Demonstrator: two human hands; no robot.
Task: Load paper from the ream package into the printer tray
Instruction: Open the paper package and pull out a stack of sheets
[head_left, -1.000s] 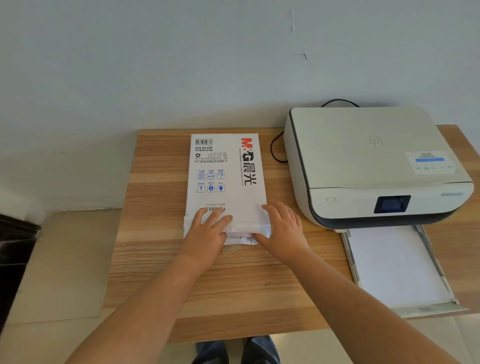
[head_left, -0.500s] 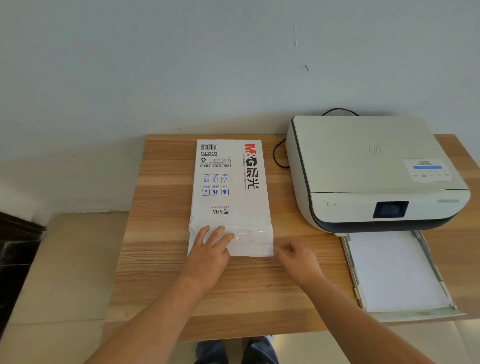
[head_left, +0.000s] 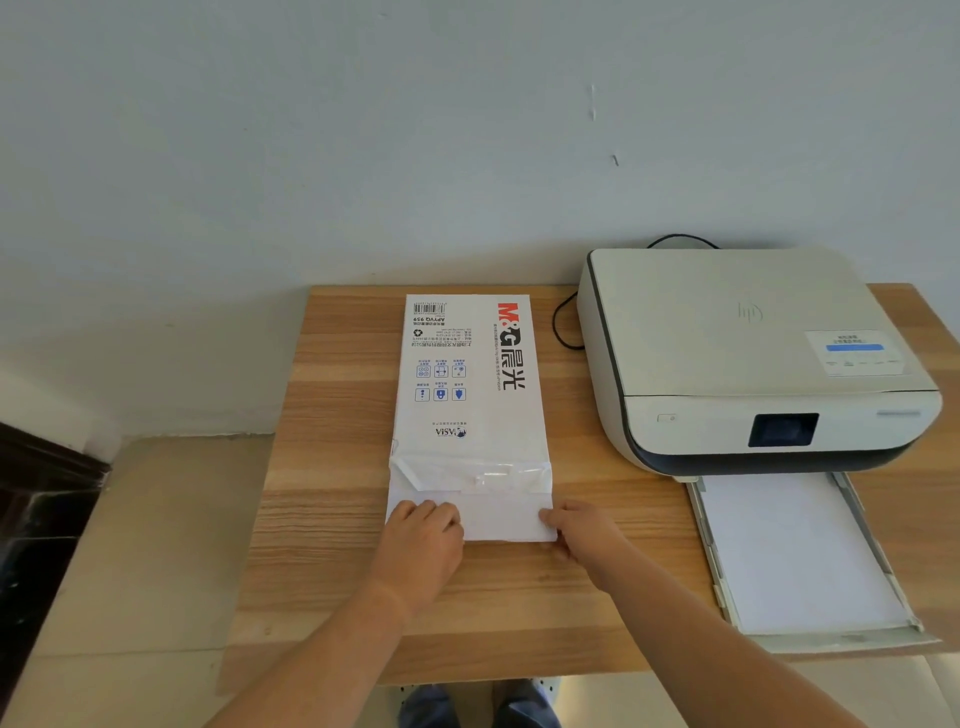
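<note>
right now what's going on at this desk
A person is working at the near end of a ream package lying flat on the wooden table. The left hand and right hand are each at a near corner, where white paper appears to stick out past the taped flap. To the right, the printer has its tray pulled out, with white paper in it.

White paper-wrapped ream package (head_left: 470, 395) lying flat on the bench: red-and-black "M&G" logo followed by black Chinese characters running lengthwise along its right side, a barcode at the far left corner with "APYVQ 959" under it, rows of small blue pictogram squares, and "ASIA" beside a small blue emblem; all print reads upside down from here. Off-white flatbed printer (head_left: 748, 353): faint embossed "hp" mark on the lid, plus a white sticker with a blue bar, its text too small to read.
</note>
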